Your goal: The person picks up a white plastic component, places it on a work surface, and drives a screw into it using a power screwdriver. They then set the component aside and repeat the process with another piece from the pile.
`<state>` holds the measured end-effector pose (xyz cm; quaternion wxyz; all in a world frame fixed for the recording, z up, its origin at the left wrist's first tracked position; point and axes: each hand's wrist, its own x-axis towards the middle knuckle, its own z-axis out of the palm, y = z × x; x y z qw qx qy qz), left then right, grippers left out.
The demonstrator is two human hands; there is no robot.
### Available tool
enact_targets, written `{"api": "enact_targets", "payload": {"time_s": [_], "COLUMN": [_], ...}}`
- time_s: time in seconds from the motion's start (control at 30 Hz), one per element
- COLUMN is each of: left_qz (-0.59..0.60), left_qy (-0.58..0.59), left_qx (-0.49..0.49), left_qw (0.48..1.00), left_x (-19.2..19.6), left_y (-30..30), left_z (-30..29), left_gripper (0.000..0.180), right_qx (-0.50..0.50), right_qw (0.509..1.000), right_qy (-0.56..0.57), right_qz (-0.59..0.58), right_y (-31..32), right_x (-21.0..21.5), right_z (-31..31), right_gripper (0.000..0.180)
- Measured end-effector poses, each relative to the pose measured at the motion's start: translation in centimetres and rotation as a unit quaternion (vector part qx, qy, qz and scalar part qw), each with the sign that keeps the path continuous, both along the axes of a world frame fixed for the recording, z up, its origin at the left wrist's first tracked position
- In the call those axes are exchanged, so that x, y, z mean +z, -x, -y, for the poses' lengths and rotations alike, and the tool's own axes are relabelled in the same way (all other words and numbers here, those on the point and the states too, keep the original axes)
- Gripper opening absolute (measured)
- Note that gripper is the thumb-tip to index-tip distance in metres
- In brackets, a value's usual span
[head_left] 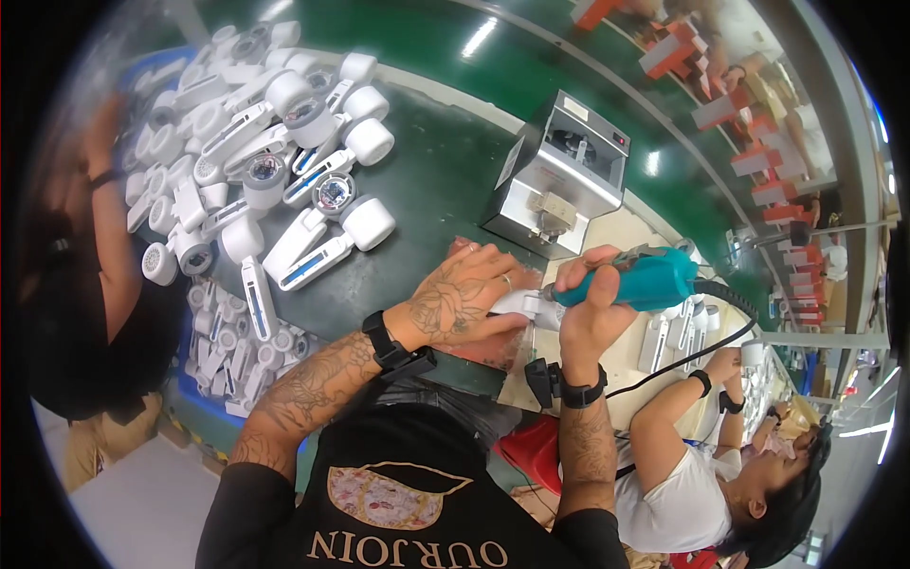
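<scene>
My right hand [597,308] is wrapped around a teal electric screwdriver [649,281], with a black coiled cord running from its back end. Its tip points left, toward a white plastic part [517,304] on the work surface. My left hand [464,296] grips that part between thumb and fingers, pressing it down on a reddish mat [483,355]. Most of the part is hidden under my hands, and I cannot tell whether the tip touches a screw. Left of my hands lies a big pile of white handheld units [327,194] with round heads, some showing circuitry inside.
A silver and black box-shaped machine [559,175] stands just beyond my hands. A blue bin [204,403] holds more white parts at the left, beside a person in dark clothes [104,313]. At the right, a person in a white shirt [678,493] works near more white units [664,332].
</scene>
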<state>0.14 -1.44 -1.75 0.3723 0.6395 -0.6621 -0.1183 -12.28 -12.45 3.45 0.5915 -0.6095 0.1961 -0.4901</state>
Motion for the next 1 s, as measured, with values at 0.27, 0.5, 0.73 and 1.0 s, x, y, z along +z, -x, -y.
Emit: {"api": "enact_targets", "payload": {"time_s": [0.27, 0.5, 0.73, 1.0], "left_qz": [0.047, 0.067, 0.039, 0.028], "left_qy": [-0.002, 0.029, 0.026, 0.01], "left_qx": [0.004, 0.007, -0.009, -0.021], "left_qw": [0.999, 0.997, 0.999, 0.999], "left_x": [0.3, 0.1, 0.3, 0.8], "left_y": [0.1, -0.1, 0.0, 0.0], "left_z": [-0.1, 0.0, -0.4, -0.5], "left_gripper": [0.05, 0.051, 0.048, 0.046], "right_qx": [0.037, -0.015, -0.054, 0.011], "right_qw": [0.998, 0.999, 0.998, 0.998], "right_qy": [-0.026, -0.03, 0.033, 0.055], "right_qz": [0.032, -0.017, -0.001, 0.013], "right_y": [-0.4, -1.1, -5.5, -5.7], "right_x": [-0.5, 1.0, 2.6, 1.4], "right_z": [0.0, 0.3, 3.1, 3.2], "right_gripper": [0.037, 0.034, 0.027, 0.022]}}
